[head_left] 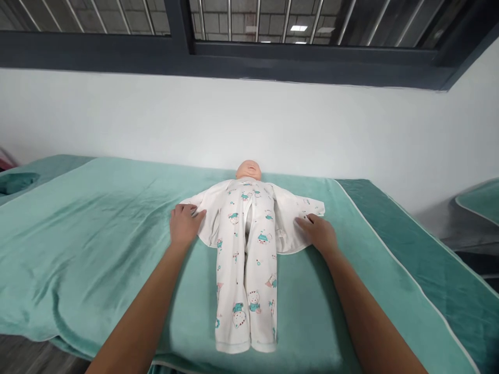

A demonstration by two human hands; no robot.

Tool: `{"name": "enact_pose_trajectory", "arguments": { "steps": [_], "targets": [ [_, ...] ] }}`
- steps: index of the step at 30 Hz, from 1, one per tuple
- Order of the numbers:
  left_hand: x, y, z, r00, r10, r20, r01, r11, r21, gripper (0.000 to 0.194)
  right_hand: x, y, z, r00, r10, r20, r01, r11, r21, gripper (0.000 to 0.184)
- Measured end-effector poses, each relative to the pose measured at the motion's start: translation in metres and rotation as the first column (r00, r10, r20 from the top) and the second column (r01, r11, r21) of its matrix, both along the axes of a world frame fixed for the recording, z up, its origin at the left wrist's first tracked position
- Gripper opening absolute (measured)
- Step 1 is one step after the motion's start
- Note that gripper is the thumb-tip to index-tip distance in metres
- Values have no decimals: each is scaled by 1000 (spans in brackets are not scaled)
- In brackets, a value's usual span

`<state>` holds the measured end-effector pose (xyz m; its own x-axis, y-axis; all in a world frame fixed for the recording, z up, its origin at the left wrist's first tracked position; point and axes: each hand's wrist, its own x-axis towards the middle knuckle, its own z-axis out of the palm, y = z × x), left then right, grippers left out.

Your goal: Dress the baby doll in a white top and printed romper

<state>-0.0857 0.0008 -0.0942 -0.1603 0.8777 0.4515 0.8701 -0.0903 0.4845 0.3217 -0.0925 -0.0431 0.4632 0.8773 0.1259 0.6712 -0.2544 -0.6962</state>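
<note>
A doll (248,169) lies on its back near the wall, with only its head showing. Below the head a white baby top (290,236) is spread wide, sleeves out to both sides. White baby pants (263,280) printed with small teal-and-pink figures lie lengthwise over the middle of the top, legs toward me. My left hand (186,224) closes its fingers on the top at the left sleeve. On the other side my right hand (320,231) pinches the top just below the right sleeve. The doll's body and limbs are hidden under the clothes.
Everything lies on a bed with a light green plush cover (113,223), wrinkled at the left. A darker green strip (424,254) runs along the right. Behind stands a white wall (156,119) under a dark window frame (312,65) with metal bars.
</note>
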Motion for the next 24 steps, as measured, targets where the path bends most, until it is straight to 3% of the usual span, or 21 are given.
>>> {"name": "enact_pose_trajectory", "arguments": {
  "steps": [3, 6, 8, 10, 12, 14, 16, 19, 20, 22, 24],
  "targets": [
    [0, -4, 0, 998, -16, -53, 17, 1000, 17, 31, -13, 2, 18, 990, 40, -134, -24, 992, 120, 39],
    [0, -8, 5, 998, -66, -25, 66, 998, 0, 25, -48, -3, 49, 950, 146, -276, -55, 948, 312, 38],
    [-1, -11, 9, 995, -81, 62, 81, 997, -9, 24, -78, -14, 71, 870, 405, -280, -269, 867, 420, 31],
    [-1, -15, 11, 977, -68, 201, 75, 997, -30, 24, -104, -30, 84, 701, 692, -173, -631, 715, 301, 25],
    [-2, -19, 13, 930, -47, 364, 71, 996, -52, 27, -118, -46, 85, 643, 757, -117, -734, 653, 186, 24],
    [-1, -22, 18, 854, -66, 517, 109, 993, -54, 32, -120, -58, 77, 722, 688, -71, -667, 720, 190, 24],
    [5, -26, 30, 726, -100, 680, 178, 983, -45, 40, -115, -66, 66, 810, 585, -38, -563, 793, 233, 21],
    [27, -35, 63, 486, -153, 860, 290, 957, 6, 49, -109, -69, 55, 819, 574, -14, -563, 807, 178, 20],
    [37, -41, 77, 454, -193, 870, 321, 946, 42, 49, -107, -68, 54, 805, 593, -26, -584, 798, 150, 22],
    [60, -55, 102, 482, -326, 813, 367, 918, 151, 39, -105, -63, 57, 787, 610, -93, -599, 791, 123, 29],
    [81, -72, 119, 596, -489, 637, 488, 850, 196, 27, -104, -52, 63, 791, 588, -171, -572, 809, 136, 34]
  ]
}}
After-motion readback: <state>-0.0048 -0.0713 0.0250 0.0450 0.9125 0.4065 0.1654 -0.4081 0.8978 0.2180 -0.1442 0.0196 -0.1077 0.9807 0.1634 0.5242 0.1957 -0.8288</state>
